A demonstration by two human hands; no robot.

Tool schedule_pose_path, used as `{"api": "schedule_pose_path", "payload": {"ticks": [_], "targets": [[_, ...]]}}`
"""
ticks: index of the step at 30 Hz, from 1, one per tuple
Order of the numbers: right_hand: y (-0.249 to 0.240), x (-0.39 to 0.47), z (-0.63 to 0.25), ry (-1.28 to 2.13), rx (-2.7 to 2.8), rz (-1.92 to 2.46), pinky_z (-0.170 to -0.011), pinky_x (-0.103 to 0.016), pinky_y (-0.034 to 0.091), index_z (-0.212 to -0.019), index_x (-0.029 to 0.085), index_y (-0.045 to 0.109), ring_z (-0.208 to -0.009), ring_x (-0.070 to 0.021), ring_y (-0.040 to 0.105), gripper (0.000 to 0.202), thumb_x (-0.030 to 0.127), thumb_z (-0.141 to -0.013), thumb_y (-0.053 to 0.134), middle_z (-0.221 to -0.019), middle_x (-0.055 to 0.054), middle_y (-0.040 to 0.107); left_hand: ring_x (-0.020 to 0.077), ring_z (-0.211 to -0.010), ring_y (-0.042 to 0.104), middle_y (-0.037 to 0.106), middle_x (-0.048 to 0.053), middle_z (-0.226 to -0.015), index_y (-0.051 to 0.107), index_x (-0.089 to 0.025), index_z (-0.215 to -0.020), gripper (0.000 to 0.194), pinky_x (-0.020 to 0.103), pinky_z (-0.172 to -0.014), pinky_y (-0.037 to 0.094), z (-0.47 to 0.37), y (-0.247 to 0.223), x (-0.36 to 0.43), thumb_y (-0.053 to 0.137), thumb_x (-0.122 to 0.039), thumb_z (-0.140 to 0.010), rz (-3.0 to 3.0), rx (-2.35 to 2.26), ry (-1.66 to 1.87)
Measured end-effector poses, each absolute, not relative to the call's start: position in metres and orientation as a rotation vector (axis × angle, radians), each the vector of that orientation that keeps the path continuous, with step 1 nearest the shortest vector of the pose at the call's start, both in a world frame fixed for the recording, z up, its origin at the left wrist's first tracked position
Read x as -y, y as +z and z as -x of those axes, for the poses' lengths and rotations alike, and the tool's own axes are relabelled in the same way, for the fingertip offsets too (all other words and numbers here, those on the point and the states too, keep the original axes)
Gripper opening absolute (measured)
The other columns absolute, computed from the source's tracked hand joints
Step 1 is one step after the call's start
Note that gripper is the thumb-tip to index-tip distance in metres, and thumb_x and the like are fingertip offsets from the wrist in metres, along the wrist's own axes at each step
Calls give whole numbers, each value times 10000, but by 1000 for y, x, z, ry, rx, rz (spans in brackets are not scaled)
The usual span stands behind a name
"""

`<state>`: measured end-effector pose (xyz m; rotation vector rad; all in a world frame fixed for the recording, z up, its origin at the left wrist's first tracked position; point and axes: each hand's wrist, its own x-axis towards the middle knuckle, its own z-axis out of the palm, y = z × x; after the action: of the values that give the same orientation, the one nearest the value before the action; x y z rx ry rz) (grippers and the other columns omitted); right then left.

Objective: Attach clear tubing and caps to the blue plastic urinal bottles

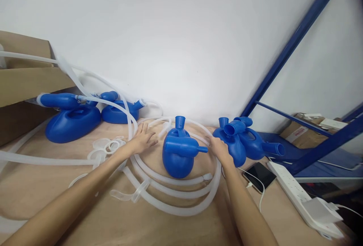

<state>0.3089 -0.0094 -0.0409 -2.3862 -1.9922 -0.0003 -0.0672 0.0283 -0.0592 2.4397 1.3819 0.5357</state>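
Note:
A coiled translucent white tube point(181, 210) lies on the table around a blue plastic urinal bottle point(178, 166). The bottle stands upright, with a blue funnel-like piece point(181, 146) lying across it. On the left side of the coil, my left hand point(144, 140) rests with fingers spread, touching the tube. My right hand point(217, 145) is closed around the coil's right side, its fingertips partly hidden. Just beyond it are more blue bottles point(252, 145). A clear plastic strap point(136, 193) sits across the coil at the lower left.
Two more blue bottles point(73, 123) with tubes stand at left by a cardboard box point(34, 81). Clear rings and straps point(106, 147) lie near my left forearm. On the right are a phone point(259, 177), a power strip point(300, 200) and a blue metal frame point(295, 45).

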Motion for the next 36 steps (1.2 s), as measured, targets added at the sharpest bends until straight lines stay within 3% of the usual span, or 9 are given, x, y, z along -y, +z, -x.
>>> {"api": "schedule_pose_path", "payload": {"ticks": [7,11,13,18,23,26,29,32,36], "targets": [[-29,5,-308,-211,1820,2126,-1052,-506,508,-1518,222,529,-1267,-373,620,534,166,-1012,367,-1534,-211,440,281,-1213,645,692,137,-1318,663,-170,-1290,580,381,-1080,487,41,-29,3,477,-610,-961,-2334,-1024,414],[-31,-1,-316,201,2123,1749,-1251,-487,321,-1521,240,530,-1554,-363,294,568,408,-982,590,-1691,-128,201,286,-1217,658,671,143,-1376,553,-170,-1452,670,361,-1058,494,43,-26,12,511,-612,-951,-2345,-908,260],[-24,1,-320,413,2241,1635,-1276,-494,270,-1515,284,537,-1575,-337,256,596,501,-964,606,-1689,-89,266,318,-1270,637,624,160,-1453,513,-188,-1508,763,372,-1065,486,51,-21,14,563,-654,-905,-2407,-956,47],[11,24,-323,641,2263,1558,-1261,-522,305,-1505,312,551,-1478,-325,449,602,582,-967,573,-1583,-67,507,393,-1316,606,575,185,-1513,558,-199,-1497,1003,418,-1070,498,77,3,28,734,-758,-684,-2305,-1058,-460],[37,50,-313,944,2361,1493,-1205,-520,402,-1635,375,298,-1458,-342,486,1017,543,-782,827,-1641,-65,437,379,-1300,616,634,95,-1461,627,-325,-1429,1093,427,-1071,510,81,3,53,940,-583,-414,-2357,-849,-372],[34,48,-294,933,2394,1365,-1259,-522,299,-1661,380,170,-1573,-339,283,1203,539,-706,886,-1735,-56,221,428,-1286,605,617,138,-1453,624,-322,-1422,1114,497,-1003,545,66,-16,66,961,-481,-372,-2453,-865,-393],[19,36,-273,833,2445,1279,-1299,-525,163,-1668,322,188,-1621,-333,24,1257,538,-664,912,-1762,-72,65,478,-1293,564,574,223,-1457,634,-245,-1392,1046,560,-933,565,44,-32,75,944,-324,-396,-2591,-976,-420],[3,28,-257,798,2419,1207,-1290,-512,235,-1639,328,291,-1608,-353,146,1126,511,-705,892,-1743,-80,166,481,-1305,534,552,265,-1450,599,-206,-1420,1043,577,-919,566,29,-36,77,921,-224,-428,-2675,-956,-489],[-4,30,-247,658,2330,1163,-1272,-491,309,-1558,352,416,-1552,-353,323,966,540,-726,869,-1666,-80,330,449,-1340,518,517,216,-1508,560,-250,-1453,1006,567,-1009,524,31,-34,65,923,-305,-517,-2686,-821,-364]]}}
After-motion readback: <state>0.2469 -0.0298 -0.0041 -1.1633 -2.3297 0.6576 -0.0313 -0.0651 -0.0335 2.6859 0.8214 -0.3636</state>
